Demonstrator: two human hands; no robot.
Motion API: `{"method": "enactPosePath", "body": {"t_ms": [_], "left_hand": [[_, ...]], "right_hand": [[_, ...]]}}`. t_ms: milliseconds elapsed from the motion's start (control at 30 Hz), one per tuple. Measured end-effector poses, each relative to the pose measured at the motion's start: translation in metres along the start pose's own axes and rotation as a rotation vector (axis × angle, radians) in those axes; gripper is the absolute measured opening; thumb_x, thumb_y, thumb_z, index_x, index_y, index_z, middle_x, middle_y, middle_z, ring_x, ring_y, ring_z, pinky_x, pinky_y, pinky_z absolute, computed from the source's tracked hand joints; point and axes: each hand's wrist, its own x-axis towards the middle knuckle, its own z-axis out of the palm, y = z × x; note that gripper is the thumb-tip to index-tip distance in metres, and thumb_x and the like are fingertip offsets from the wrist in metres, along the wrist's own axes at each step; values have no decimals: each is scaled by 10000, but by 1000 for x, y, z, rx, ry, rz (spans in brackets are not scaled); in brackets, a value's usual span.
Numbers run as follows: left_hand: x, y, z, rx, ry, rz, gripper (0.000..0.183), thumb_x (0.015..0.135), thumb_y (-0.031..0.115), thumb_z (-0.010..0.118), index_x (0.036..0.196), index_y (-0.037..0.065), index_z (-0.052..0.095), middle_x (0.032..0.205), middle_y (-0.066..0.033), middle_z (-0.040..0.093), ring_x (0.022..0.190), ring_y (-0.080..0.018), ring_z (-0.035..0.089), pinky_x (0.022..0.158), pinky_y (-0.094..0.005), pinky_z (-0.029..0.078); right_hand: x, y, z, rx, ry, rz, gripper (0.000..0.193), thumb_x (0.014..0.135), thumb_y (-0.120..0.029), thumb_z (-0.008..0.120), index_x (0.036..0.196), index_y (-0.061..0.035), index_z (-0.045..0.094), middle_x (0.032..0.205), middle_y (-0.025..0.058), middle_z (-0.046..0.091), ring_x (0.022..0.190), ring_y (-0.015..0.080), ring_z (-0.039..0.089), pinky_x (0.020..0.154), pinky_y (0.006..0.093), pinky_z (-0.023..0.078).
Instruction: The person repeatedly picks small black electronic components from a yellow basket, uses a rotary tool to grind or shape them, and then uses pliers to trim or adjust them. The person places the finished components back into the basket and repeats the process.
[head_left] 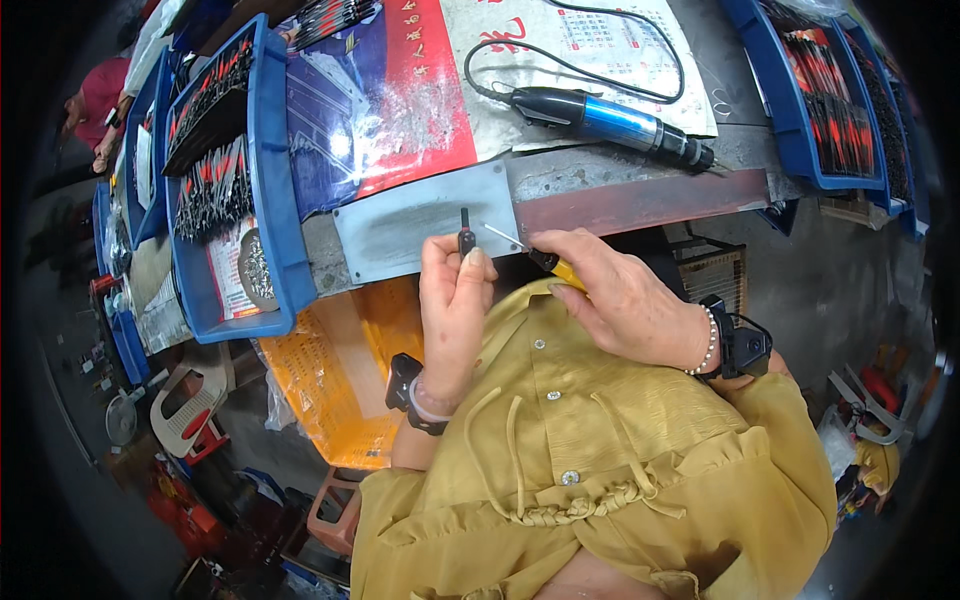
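Worn grey worktop (560, 178) with a speckled, abraded edge, partly covered by a creased, scuffed red-and-blue printed sheet (425, 110) and a white printed paper sheet (585, 60). At its near edge lies a flat, rectangular pale-grey plate (375, 235), smudged dark across its middle. Above this plate, a bare left hand (455, 295) holds a small, slender black-and-red piece (466, 240) upright, the fingers clamped on its lower part, thumb against index. A bare right hand (630, 300) grips a screwdriver (568, 273) with a yellow-and-black handle and a thin, straight metal shaft; its fingers are closed around the handle, and the shaft's tip points toward the piece, just beside it; whether they touch cannot be told. Farther back rests a cylindrical power tool (620, 122), glossy blue with black ends, its black cable (672, 50) looped over the paper. Blue plastic bins flank the worktop: the left bin (272, 170) contains bundled thin black-and-red pieces (212, 190) and a rounded cluster of small silvery parts (257, 270); the right bin (780, 110) contains similar bundles (840, 125).
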Motion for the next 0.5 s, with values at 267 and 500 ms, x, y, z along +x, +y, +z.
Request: {"method": "enactPosePath", "body": {"t_ms": [267,500], "left_hand": [[-2,1,0,-44,-16,14,105,1015,84,476,1109,53,439,839,-2,521,615,-10,356,526,-166,291],[-3,-2,2,163,29,103,130,1010,74,488,1122,38,433,851,-1,525,682,-23,411,590,-170,348]], "right_hand": [[0,7,6,-78,30,-98,341,816,63,592,1156,51,564,1005,172,570,832,341,639,668,376,545],[2,9,4,48,29,-5,310,856,14,596,1163,52,579,992,181,603,842,324,654,749,355,535]]}}
